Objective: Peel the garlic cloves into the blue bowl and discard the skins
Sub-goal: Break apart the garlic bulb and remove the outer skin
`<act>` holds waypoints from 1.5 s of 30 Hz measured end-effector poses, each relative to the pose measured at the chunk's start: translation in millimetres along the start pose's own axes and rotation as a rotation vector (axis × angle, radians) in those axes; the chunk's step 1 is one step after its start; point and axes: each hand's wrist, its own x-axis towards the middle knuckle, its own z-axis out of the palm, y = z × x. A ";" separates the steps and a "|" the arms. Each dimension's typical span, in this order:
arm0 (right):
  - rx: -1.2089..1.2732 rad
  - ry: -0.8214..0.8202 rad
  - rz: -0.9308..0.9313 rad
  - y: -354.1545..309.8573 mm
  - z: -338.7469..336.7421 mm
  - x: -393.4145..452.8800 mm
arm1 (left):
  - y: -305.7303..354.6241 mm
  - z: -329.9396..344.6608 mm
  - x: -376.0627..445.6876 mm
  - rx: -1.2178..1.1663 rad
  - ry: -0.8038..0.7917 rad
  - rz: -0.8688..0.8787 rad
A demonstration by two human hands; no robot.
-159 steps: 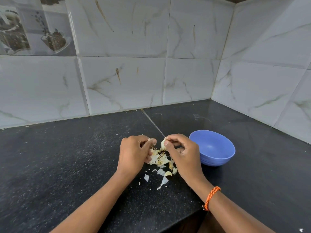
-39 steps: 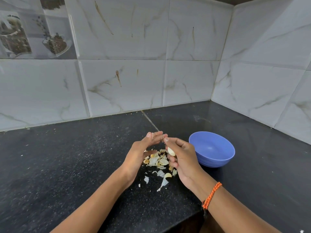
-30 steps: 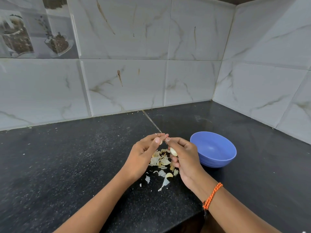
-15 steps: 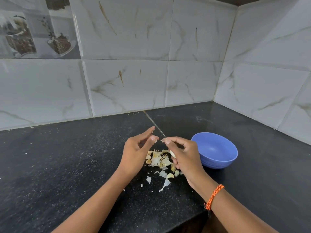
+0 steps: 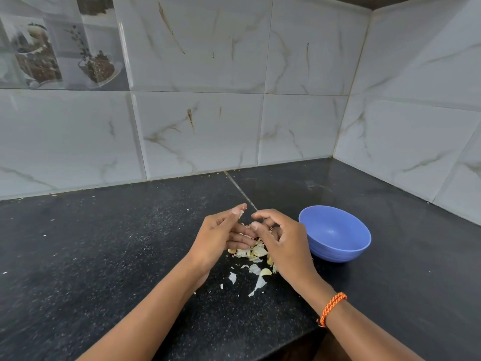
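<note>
Two hands are working above a heap of skins [image 5: 253, 252]: left hand [image 5: 217, 237] pinching a papery scrap, right hand [image 5: 282, 237] curling around something hidden, the blue bowl [image 5: 335, 234] waiting just beside, seemingly empty.

Two hands over the counter: left hand [image 5: 217, 237], right hand [image 5: 282, 239]. One bowl [image 5: 335, 234], blue, right of the hands; whether anything lies in it cannot be told. One black counter [image 5: 104, 256], its top in two slabs with a single seam running far to near. One bracelet [image 5: 331, 308], orange, on the right wrist. One heap of garlic skins [image 5: 253, 254] under the hands, pieces too many and too overlapped to count; near side of it, about five loose scraps [image 5: 257, 278] lie apart. Whole cloves: none countable, hidden by fingers. Wall tiles: one picture tile [image 5: 59, 43] far left, the rest plain marbled.
</note>
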 end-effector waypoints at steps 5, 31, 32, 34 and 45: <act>-0.185 -0.048 -0.092 2.3 -3.7 -1.1 | 0.1 -3.6 2.5 0.026 0.030 0.042; 0.243 -0.072 0.169 -4.0 -8.2 2.1 | -10.6 -10.6 8.7 0.360 0.195 0.231; 0.243 -0.071 0.173 -3.2 -7.8 1.9 | -11.3 -10.9 9.1 0.326 0.189 0.222; 0.243 -0.092 0.169 -3.3 -6.8 0.3 | -13.3 -11.9 10.9 0.279 0.186 0.215; 0.482 -0.144 0.339 -14.5 -2.0 -4.9 | -22.2 -6.6 12.1 0.395 0.102 0.305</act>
